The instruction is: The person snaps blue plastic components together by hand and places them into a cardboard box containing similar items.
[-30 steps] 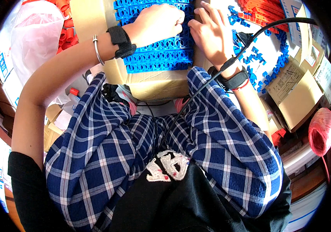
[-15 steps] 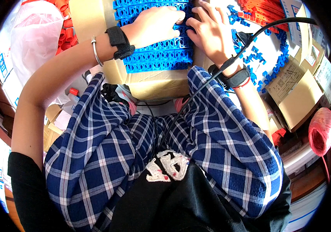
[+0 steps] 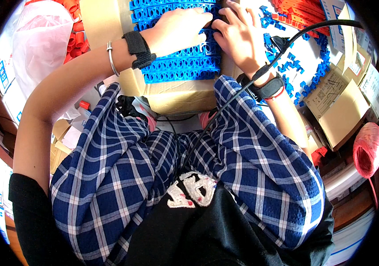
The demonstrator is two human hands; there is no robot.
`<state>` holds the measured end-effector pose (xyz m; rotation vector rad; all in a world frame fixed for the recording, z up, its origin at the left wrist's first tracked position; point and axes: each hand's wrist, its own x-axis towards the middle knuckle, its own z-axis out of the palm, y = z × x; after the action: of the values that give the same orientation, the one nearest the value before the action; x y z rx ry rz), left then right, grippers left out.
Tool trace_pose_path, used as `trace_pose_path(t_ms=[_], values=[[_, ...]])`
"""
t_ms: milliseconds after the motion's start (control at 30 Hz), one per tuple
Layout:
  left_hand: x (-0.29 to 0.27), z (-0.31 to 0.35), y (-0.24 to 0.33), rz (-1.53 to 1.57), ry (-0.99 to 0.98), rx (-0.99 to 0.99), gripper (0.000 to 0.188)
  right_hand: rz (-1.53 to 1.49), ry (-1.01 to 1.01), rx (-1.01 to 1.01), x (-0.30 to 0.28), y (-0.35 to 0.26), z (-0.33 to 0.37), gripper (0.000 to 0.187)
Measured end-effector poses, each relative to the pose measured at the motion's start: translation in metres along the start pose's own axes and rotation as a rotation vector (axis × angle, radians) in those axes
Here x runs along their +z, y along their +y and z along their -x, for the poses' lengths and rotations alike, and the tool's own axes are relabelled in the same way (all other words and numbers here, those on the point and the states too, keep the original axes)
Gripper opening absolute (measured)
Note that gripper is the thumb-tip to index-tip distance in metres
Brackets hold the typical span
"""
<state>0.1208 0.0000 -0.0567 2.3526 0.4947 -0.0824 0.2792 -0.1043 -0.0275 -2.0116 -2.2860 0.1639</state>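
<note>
Blue plastic pipe clips (image 3: pixel 180 64) lie in tight rows inside an open cardboard box (image 3: pixel 180 97) between my knees. My left hand (image 3: pixel 178 27) reaches over the rows from the left, fingers curled down on the clips and its thumb pointing right; part of what it grips is hidden beneath it. At the right end of the same rows, my right hand (image 3: pixel 241 37) rests with its fingers bent and spread, the tips at the clips and the box's inner side. Both wrists wear black straps, and a metal bangle (image 3: pixel 112 57) circles my left forearm.
Loose blue clips (image 3: pixel 289 66) and red strips (image 3: pixel 302 15) lie at the right. Red tube pieces (image 3: pixel 79 40) sit at the left beside a translucent plastic bag (image 3: pixel 41 40). A black cable (image 3: pixel 260 73) crosses over my right wrist. An opened carton (image 3: pixel 342 113) stands at the right.
My left hand has shifted very slightly to the right over the clips. The right hand has barely moved, and the box and rows stay put.
</note>
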Motion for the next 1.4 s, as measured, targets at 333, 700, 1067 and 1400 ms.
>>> trace_pose_path(t_ms=[333,700,1067,1400], values=[[-0.015,-0.012,-0.028,0.792,-0.211,-0.484,0.035,-0.298,0.287,-0.016,-0.010,0.002,-0.006,0.019],[-0.023,0.006,-0.017,1.945,-0.383,-0.280,0.037,-0.693,0.080,0.070,-0.030,-0.014,-0.012,0.031],[-0.036,0.015,-0.025,1.106,-0.356,0.061,0.038,-0.754,0.031,0.180,-0.020,-0.015,-0.008,0.029],[-0.041,0.011,-0.019,0.999,-0.200,0.025,0.049,-0.850,0.028,0.328,-0.020,-0.018,-0.007,0.026]])
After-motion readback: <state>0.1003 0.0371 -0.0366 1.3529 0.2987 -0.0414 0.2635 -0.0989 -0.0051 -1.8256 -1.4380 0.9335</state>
